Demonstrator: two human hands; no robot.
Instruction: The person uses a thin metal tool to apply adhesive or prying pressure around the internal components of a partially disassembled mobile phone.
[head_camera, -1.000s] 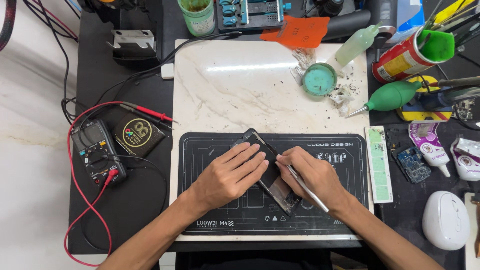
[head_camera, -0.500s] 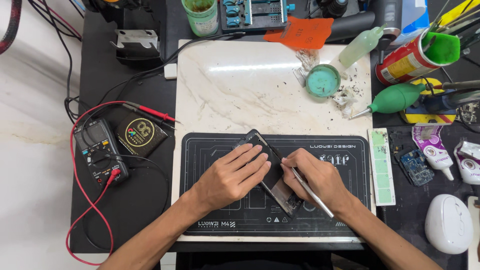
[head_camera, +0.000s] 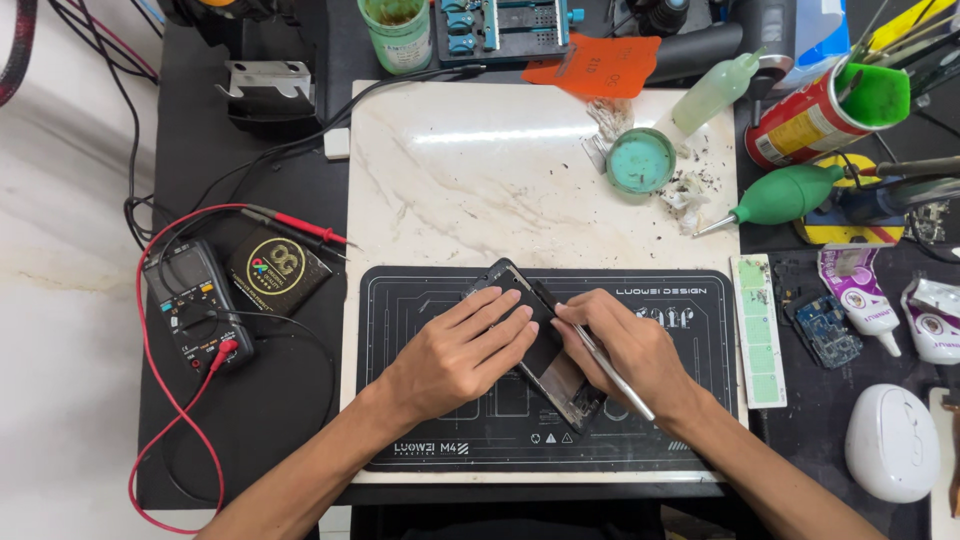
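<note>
A dark opened phone (head_camera: 548, 352) lies tilted on the black work mat (head_camera: 410, 300). My left hand (head_camera: 462, 350) rests flat on the phone's left side and presses it down. My right hand (head_camera: 625, 350) grips a thin metal tool (head_camera: 612, 370) like a pen, with its tip at the phone's upper right edge. The phone's lower end shows bare inner parts between my two hands. Most of the phone's upper half is hidden under my fingers.
The mat lies on a white marble slab (head_camera: 500, 170). A multimeter (head_camera: 190, 305) with red leads and a small black box (head_camera: 277, 270) sit left. A green dish (head_camera: 640, 160), squeeze bottle (head_camera: 715, 92), green blower (head_camera: 785, 195), glue tubes (head_camera: 860, 300), circuit board (head_camera: 825, 328) and white mouse (head_camera: 892, 442) crowd the right.
Both hands stay on the phone with hardly any shift. The view has drifted slightly, so everything sits a little to the right.
</note>
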